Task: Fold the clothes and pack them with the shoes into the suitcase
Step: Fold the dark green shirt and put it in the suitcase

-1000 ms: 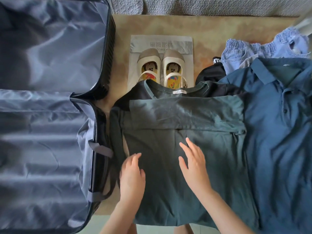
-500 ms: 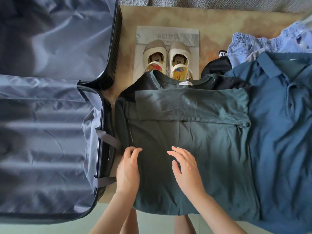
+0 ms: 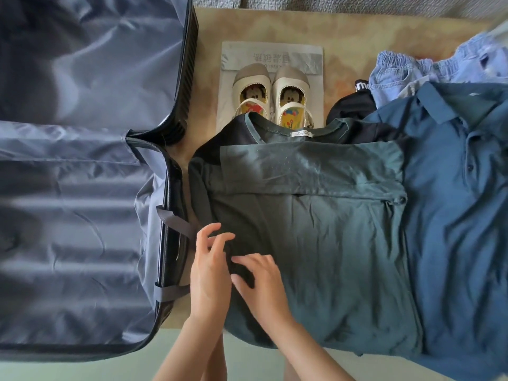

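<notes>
— Tan mat (image 3: 357, 37) under everything, with grey upholstery along the far edge. How far along do we place the packing?

— Early, in our judgement. Reading from the left, the suitcase (image 3: 82, 215) lies opened flat. Neither lined half shows anything packed, and a strap (image 3: 176, 222) hangs loose at its inner rim. At the far middle the shoes (image 3: 272, 92) stand as a pair on a grey bag (image 3: 308, 59), outside the case. The green T-shirt (image 3: 330, 243) lies just beside the suitcase, collar away from us and overlapping the shoes' heels. Its sleeves are folded in across the chest and its body is not yet folded. Further right we see a black garment (image 3: 351, 105), a blue polo shirt (image 3: 453, 202) lying unfolded, and denim shorts (image 3: 398, 70) bunched in the far corner. So one garment is part-folded, the others are untouched, and nothing is in the case.

— And the hands?

— Both are at the T-shirt's near left side, close together. The left hand (image 3: 210, 270) sits over the shirt's left edge with its fingers bent; we cannot tell whether it pinches the cloth or only hovers above it. The right hand (image 3: 264, 284) lies on the fabric with its fingers nearly straight and pointing left. It presses the cloth and grasps nothing. A dark ridge of cloth shows between the two hands.
</notes>
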{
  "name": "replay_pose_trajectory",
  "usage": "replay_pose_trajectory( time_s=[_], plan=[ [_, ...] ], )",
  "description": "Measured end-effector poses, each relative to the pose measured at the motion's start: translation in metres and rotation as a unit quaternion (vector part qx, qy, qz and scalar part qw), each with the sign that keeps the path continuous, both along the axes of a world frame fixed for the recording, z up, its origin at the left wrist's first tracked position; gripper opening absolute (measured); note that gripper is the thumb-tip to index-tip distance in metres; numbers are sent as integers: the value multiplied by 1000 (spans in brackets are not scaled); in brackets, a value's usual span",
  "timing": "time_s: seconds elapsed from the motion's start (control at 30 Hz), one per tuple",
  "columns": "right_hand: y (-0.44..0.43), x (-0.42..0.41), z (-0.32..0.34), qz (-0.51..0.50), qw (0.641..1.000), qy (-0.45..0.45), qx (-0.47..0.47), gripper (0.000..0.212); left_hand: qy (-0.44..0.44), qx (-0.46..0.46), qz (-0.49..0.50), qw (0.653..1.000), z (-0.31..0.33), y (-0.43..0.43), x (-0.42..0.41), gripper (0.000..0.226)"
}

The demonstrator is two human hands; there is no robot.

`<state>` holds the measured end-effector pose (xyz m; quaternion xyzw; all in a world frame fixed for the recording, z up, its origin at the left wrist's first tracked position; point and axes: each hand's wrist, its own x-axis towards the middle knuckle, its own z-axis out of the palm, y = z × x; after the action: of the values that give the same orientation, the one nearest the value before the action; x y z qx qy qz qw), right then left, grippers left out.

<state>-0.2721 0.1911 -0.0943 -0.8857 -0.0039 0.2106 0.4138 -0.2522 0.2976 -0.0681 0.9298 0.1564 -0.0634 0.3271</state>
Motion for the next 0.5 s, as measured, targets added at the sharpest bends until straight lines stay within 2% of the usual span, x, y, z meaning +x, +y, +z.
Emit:
replay_pose_trajectory(
  time_s=[0.07,0.2,0.27,0.4,0.5],
  plan=[
    [17,3,-1,-1,1000,17,-9,27,-12,-24,26,999,3,-1,3,41],
    [38,8,-3,-92,995,-23,-33,8,-19,-47,52,997,5,3,10,42],
    [41,10,-3,-98,994,-39,-37,7,-18,-41,52,998,7,5,12,39],
    [33,13,13,-160,985,-6,70,18,-56,-49,92,993,12,8,11,31],
    [14,23,29,-256,949,81,164,14,-45,-71,107,991,10,12,3,27]
  ],
)
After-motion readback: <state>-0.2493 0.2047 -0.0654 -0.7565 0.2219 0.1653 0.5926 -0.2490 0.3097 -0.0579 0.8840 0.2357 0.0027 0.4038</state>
